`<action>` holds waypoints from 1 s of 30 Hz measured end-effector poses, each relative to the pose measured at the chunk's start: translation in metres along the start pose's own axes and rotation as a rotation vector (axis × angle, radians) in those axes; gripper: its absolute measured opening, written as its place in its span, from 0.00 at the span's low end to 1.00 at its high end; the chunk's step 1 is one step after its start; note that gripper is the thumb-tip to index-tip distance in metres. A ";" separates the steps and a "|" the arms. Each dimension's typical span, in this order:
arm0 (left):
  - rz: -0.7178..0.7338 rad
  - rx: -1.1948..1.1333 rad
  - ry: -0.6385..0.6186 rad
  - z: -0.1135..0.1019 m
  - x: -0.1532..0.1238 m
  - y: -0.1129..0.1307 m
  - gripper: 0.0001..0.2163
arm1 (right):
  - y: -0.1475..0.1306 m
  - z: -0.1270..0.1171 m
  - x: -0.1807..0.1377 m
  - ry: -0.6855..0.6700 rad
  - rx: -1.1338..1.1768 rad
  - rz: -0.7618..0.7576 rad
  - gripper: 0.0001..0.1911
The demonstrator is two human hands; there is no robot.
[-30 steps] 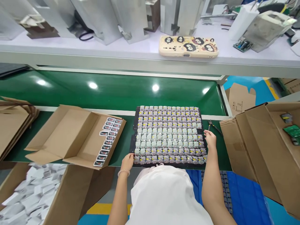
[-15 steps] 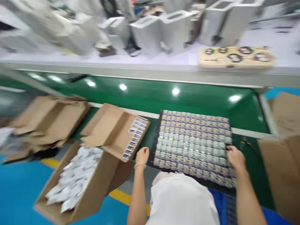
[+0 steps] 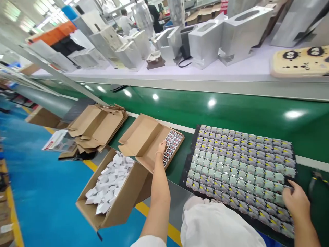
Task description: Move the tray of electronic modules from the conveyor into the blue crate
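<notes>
Green conveyor belt [image 3: 257,116] carries a black sheet [image 3: 187,175] packed with rows of small grey-and-yellow moulded pieces [image 3: 239,171] and, just beside it, an open brown cardboard box [image 3: 140,137]. Left-hand grip [image 3: 161,148] sits directly over rows of small black-and-white cards [image 3: 171,145] in the box; whether it holds one, I cannot tell. Right-hand grip [image 3: 295,202] lies open at the sheet's near corner, touching the pieces. A careless brush from either grip could probably knock those loosely ranked rows out of line.
</notes>
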State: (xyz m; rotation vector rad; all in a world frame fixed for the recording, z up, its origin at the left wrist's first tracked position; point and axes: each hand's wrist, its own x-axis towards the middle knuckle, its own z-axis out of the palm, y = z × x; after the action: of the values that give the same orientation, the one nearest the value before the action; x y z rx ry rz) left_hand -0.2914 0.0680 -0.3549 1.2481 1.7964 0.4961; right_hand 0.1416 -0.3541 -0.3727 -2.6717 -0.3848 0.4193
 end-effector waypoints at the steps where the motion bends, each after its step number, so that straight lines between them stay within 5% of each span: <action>1: -0.015 -0.024 -0.023 0.004 0.002 0.003 0.17 | -0.004 -0.001 -0.007 0.051 0.017 -0.039 0.36; 7: -0.004 -0.139 0.047 -0.012 -0.022 0.000 0.20 | -0.022 0.006 -0.066 0.326 0.246 -0.178 0.31; 9: 0.036 -0.166 0.109 -0.025 -0.049 -0.003 0.22 | -0.041 0.010 -0.094 0.261 0.418 -0.146 0.31; 10: 0.065 -0.177 0.113 -0.028 -0.067 -0.005 0.22 | -0.054 0.012 -0.109 0.152 0.536 -0.089 0.30; 12: 0.156 -0.175 0.020 -0.023 -0.113 -0.004 0.22 | -0.083 0.014 -0.139 -0.296 0.793 0.048 0.28; 15: 0.537 0.072 -0.369 0.013 -0.196 0.006 0.22 | -0.123 0.016 -0.178 -1.023 1.142 0.243 0.35; 16: 0.660 0.174 -0.480 0.030 -0.224 0.011 0.21 | -0.132 0.017 -0.186 -1.151 1.199 0.246 0.37; 18: 0.858 0.297 -0.669 0.063 -0.269 0.021 0.20 | -0.139 0.018 -0.192 -1.201 1.250 0.167 0.34; 20: 0.990 0.343 -0.784 0.084 -0.292 0.026 0.23 | -0.131 0.014 -0.184 -1.085 1.225 0.090 0.29; 23: 1.077 0.439 -0.804 0.087 -0.283 0.022 0.31 | -0.093 -0.005 -0.160 -0.752 1.177 0.108 0.27; 28: 0.958 0.730 -0.748 0.059 -0.221 -0.008 0.26 | 0.017 -0.050 -0.118 0.293 0.680 0.020 0.31; 30: 0.875 0.818 -0.713 0.049 -0.207 -0.020 0.26 | 0.058 -0.055 -0.103 0.511 0.459 0.053 0.28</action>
State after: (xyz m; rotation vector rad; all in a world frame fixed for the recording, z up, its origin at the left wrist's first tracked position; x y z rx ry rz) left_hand -0.2369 -0.1335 -0.3077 2.3989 0.7530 -0.2874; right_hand 0.0776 -0.4575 -0.3259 -2.2294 -0.0504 -0.1544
